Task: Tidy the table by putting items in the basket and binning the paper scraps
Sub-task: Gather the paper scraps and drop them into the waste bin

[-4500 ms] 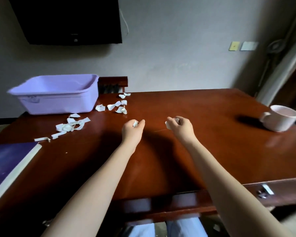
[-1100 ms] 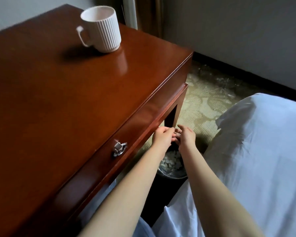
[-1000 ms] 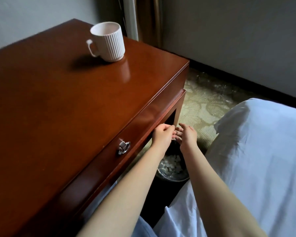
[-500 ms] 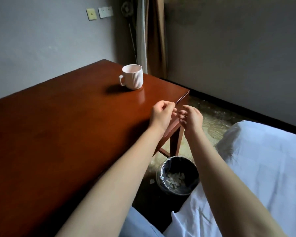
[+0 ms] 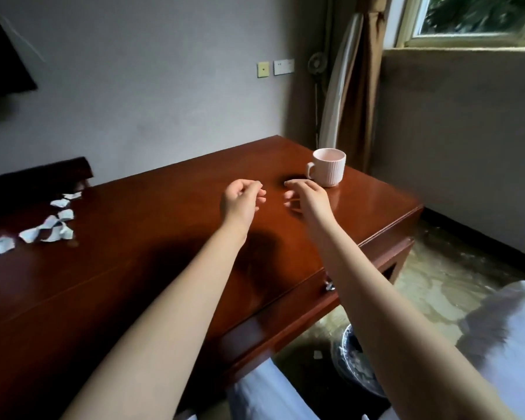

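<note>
The dark wooden counter (image 5: 164, 268) fills most of my view. The white bed (image 5: 512, 344) is at my right, and the dark-lined bin (image 5: 350, 359) stands on the floor between them, partly hidden by my right forearm. Both my bare arms reach forward over the counter, nearly parallel, raised above the wood and touching nothing. My left hand (image 5: 240, 203) is turned palm rightward, its fingers (image 5: 256, 195) loosely curled toward the thumb and empty. My right hand (image 5: 309, 200) faces it, just beside it — fingers (image 5: 297, 184) relaxed, slightly spread, bent downward, holding nothing. The ribbed pink mug (image 5: 330, 171) stands upright near the counter's far right corner, just beyond my right hand, handle to the left. The paper scraps (image 5: 47, 231) lie in a loose trail at the counter's far left, well apart from both hands — one small scrap (image 5: 318, 354) sits on the floor beside the bin.
</note>
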`<action>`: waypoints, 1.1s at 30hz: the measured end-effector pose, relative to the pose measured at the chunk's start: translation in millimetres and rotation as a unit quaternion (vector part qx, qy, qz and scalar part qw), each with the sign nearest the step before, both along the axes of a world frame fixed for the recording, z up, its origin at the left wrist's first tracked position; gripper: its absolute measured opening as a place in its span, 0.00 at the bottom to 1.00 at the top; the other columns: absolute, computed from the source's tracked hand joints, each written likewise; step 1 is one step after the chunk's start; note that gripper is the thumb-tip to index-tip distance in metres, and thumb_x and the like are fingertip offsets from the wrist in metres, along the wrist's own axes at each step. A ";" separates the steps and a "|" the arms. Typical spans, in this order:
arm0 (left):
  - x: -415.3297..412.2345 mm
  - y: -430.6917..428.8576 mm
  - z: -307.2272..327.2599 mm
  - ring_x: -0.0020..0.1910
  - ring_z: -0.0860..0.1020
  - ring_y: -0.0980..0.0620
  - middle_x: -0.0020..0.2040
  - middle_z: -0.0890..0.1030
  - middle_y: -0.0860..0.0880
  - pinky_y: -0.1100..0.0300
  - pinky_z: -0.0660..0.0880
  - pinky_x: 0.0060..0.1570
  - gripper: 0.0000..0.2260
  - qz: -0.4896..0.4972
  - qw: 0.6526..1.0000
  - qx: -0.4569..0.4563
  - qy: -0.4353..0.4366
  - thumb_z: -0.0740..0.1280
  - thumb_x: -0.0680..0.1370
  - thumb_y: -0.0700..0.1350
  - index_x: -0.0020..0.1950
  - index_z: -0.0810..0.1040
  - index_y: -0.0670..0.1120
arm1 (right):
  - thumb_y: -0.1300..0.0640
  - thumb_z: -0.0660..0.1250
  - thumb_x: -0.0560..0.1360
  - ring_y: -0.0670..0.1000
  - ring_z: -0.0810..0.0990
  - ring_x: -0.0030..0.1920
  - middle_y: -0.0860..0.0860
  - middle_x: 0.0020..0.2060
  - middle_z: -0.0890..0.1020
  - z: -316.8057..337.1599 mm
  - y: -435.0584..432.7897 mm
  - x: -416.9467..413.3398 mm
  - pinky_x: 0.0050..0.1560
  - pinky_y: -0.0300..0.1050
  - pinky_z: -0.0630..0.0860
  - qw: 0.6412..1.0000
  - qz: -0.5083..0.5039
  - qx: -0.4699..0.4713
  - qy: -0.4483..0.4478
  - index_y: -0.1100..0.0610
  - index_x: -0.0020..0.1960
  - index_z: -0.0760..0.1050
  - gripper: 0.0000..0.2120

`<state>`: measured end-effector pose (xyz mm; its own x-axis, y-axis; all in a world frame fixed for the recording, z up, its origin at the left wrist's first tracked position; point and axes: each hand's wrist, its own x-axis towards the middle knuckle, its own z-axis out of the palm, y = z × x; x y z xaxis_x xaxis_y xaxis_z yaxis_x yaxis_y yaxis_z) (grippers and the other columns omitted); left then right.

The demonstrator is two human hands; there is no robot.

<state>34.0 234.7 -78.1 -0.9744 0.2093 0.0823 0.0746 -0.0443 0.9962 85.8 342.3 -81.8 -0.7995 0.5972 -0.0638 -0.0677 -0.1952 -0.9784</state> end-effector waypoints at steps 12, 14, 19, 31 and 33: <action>-50.7 -189.7 -7.4 0.37 0.78 0.57 0.38 0.80 0.51 0.64 0.73 0.39 0.05 0.216 0.974 -0.059 -0.013 0.63 0.76 0.42 0.47 0.78 0.44 | 0.61 0.61 0.77 0.48 0.72 0.28 0.52 0.31 0.77 4.1 -169.4 -98.0 0.20 0.31 0.65 0.968 0.222 0.115 -0.037 0.56 0.41 0.74 0.07; -55.2 -217.9 -7.9 0.38 0.78 0.57 0.38 0.80 0.51 0.63 0.74 0.41 0.05 0.242 0.968 -0.064 -0.014 0.63 0.76 0.42 0.46 0.78 0.44 | 0.60 0.62 0.77 0.48 0.73 0.28 0.52 0.31 0.77 3.5 -195.5 -110.0 0.20 0.31 0.65 0.959 0.247 0.134 -0.043 0.55 0.39 0.73 0.08; -60.6 -290.1 -16.8 0.36 0.76 0.58 0.38 0.79 0.51 0.61 0.72 0.46 0.04 0.314 0.948 -0.051 -0.024 0.63 0.77 0.41 0.46 0.77 0.45 | 0.59 0.63 0.77 0.48 0.74 0.29 0.51 0.32 0.78 -5.4 -264.0 -131.2 0.20 0.31 0.66 0.936 0.314 0.150 -0.048 0.55 0.40 0.74 0.07; -54.4 -444.7 -50.7 0.58 0.74 0.41 0.57 0.79 0.39 0.54 0.68 0.57 0.09 0.511 0.802 -0.310 -0.005 0.64 0.75 0.39 0.53 0.79 0.38 | 0.57 0.65 0.74 0.48 0.77 0.43 0.47 0.40 0.80 -40.4 -387.1 -164.4 0.49 0.43 0.73 0.875 0.409 0.257 -0.038 0.53 0.42 0.76 0.03; -53.6 -461.8 -60.8 0.69 0.66 0.39 0.67 0.71 0.37 0.52 0.60 0.68 0.16 0.482 0.763 -0.432 -0.008 0.64 0.77 0.42 0.63 0.74 0.37 | 0.56 0.65 0.73 0.48 0.78 0.46 0.47 0.43 0.81 -45.9 -398.4 -167.3 0.51 0.42 0.72 0.869 0.402 0.288 -0.033 0.53 0.44 0.77 0.03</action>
